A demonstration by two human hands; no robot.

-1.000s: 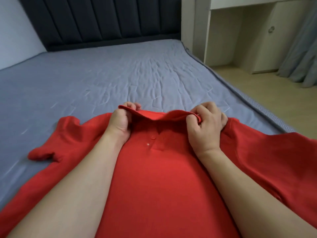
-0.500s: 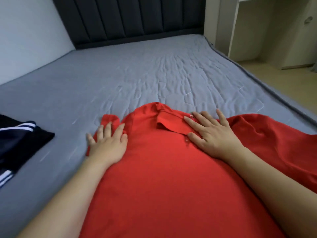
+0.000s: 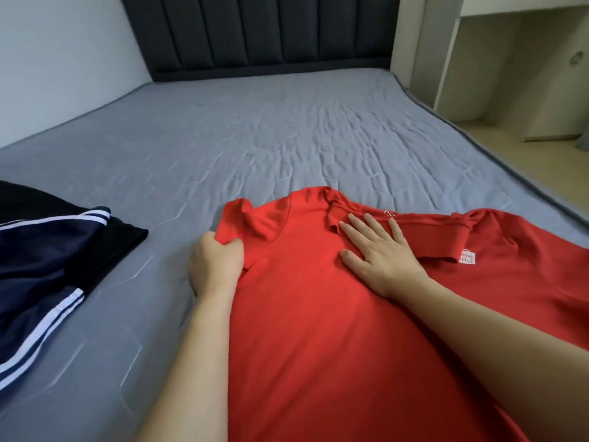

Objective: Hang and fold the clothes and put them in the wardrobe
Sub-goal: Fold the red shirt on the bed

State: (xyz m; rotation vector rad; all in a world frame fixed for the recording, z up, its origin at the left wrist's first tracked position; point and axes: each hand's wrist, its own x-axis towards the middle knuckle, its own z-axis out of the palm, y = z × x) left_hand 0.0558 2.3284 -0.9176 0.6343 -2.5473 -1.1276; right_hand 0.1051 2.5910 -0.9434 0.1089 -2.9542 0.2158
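Note:
A red polo shirt [image 3: 318, 314] lies spread on the grey bed [image 3: 255, 138], collar towards the headboard. Its right part is folded over, with a small white label showing near the collar. My left hand [image 3: 213, 266] grips the shirt's left sleeve edge, fingers curled round the fabric. My right hand [image 3: 379, 250] rests flat on the shirt just below the collar, fingers straight and spread.
A dark navy garment with white stripes [image 3: 41, 266] lies on the bed at the left. The padded dark headboard [image 3: 261, 33] stands at the far end. A pale cabinet [image 3: 510, 59] and wooden floor [image 3: 526, 167] are beyond the bed's right edge.
Both hands let go of the collar and flattened on the shirt. Then my left hand curled round the left sleeve, and the view swung left, showing the navy garment.

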